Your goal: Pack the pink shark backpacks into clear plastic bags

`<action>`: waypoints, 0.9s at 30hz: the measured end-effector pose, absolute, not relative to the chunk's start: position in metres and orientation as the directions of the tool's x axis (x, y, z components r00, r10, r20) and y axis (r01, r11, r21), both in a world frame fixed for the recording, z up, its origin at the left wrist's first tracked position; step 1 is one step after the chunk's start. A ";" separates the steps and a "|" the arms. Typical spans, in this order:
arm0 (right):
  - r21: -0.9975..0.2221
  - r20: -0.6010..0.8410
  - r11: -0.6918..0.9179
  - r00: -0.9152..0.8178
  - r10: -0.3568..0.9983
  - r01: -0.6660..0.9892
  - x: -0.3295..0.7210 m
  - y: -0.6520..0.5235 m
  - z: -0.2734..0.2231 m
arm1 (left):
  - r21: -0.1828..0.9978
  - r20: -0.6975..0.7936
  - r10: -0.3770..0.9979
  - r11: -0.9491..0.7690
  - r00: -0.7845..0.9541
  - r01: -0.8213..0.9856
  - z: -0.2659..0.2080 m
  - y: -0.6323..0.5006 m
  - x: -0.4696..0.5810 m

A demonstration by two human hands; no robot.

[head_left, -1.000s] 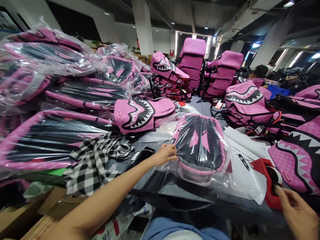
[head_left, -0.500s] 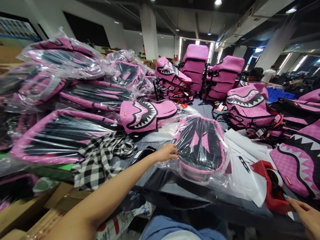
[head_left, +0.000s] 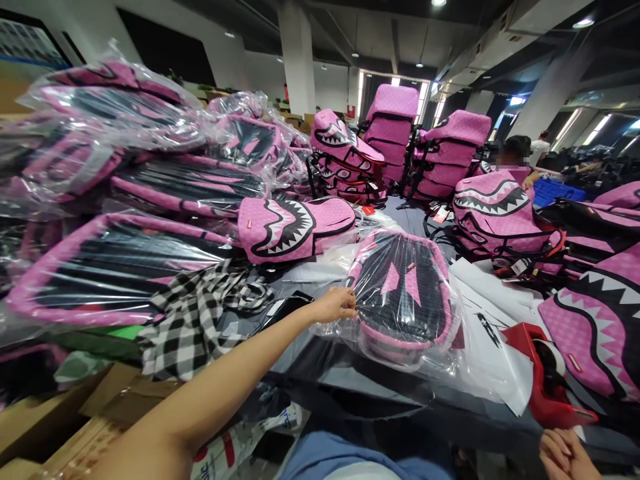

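A pink and black backpack (head_left: 405,293) lies back side up on the table inside a clear plastic bag (head_left: 475,377). At its left edge my left hand (head_left: 336,305) is closed, pinching the plastic. My right hand (head_left: 565,453) is at the lower right, just below a red tape dispenser (head_left: 530,367) with a roll in it. Its fingers are curled together, and what they hold, if anything, I cannot make out. Left of the bagged backpack lies an unbagged pink backpack (head_left: 295,227) with a shark-mouth print.
Bagged backpacks (head_left: 125,267) are heaped on the left beside a black-and-white checked cloth (head_left: 195,327). Stacked pink backpacks (head_left: 390,133) stand behind, others at right. White paper sheets (head_left: 510,363) lie by the dispenser. Cardboard boxes (head_left: 110,407) are at lower left. A person (head_left: 517,157) is behind.
My right hand has moved away from the tape dispenser, leftward and down, and its fingers have curled together. My left hand keeps its pinch on the bag.
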State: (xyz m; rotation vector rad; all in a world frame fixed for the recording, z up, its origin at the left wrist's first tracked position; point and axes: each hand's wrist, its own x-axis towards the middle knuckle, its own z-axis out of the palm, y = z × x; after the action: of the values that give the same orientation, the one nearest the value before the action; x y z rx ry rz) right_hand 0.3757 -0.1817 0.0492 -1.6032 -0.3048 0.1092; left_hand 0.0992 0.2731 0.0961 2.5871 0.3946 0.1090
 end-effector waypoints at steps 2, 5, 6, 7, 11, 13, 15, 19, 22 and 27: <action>-0.985 0.117 0.148 0.969 0.217 0.086 0.355 -0.154 0.075 | 0.505 0.008 0.293 -0.827 0.956 0.249 0.096 0.274 0.100; -0.933 0.263 0.327 0.907 0.330 0.152 0.320 -0.099 0.114 | 0.501 0.015 0.284 -0.832 0.959 0.239 0.097 0.275 0.102; -0.924 0.349 0.311 0.824 0.445 0.223 0.307 -0.075 0.125 | 0.498 0.015 0.283 -0.834 0.959 0.238 0.096 0.275 0.103; -0.913 0.408 0.250 0.685 0.604 0.323 0.295 -0.049 0.133 | 0.494 0.016 0.283 -0.836 0.959 0.239 0.096 0.275 0.103; -0.615 0.114 0.031 0.050 0.992 0.788 0.260 0.062 0.149 | 0.481 0.020 0.293 -0.841 0.956 0.248 0.096 0.274 0.103; -0.439 -0.022 0.004 -0.015 1.000 0.898 0.258 0.108 0.148 | 0.481 0.019 0.301 -0.839 0.954 0.255 0.097 0.273 0.103; -0.362 -0.082 -0.024 -0.006 0.997 0.932 0.266 0.136 0.146 | 0.482 0.018 0.307 -0.836 0.951 0.261 0.097 0.273 0.103; -0.261 -0.048 -0.212 0.207 0.977 0.942 0.288 0.139 0.139 | 0.498 0.028 0.298 -0.832 0.954 0.245 0.094 0.274 0.103; -0.222 0.199 -0.160 0.205 0.958 0.962 0.282 0.114 0.131 | 0.510 0.043 0.297 -0.828 0.954 0.235 0.090 0.277 0.102; -0.137 0.211 -0.077 0.105 0.972 0.988 0.238 0.108 0.107 | 0.544 0.042 0.300 -0.807 0.953 0.230 0.086 0.278 0.103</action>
State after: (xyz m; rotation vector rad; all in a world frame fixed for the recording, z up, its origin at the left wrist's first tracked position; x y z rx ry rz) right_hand 0.2385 0.1080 0.1074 -2.1397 -1.9493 -0.0939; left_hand 0.1030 0.2781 0.0861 2.5467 0.3749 0.1691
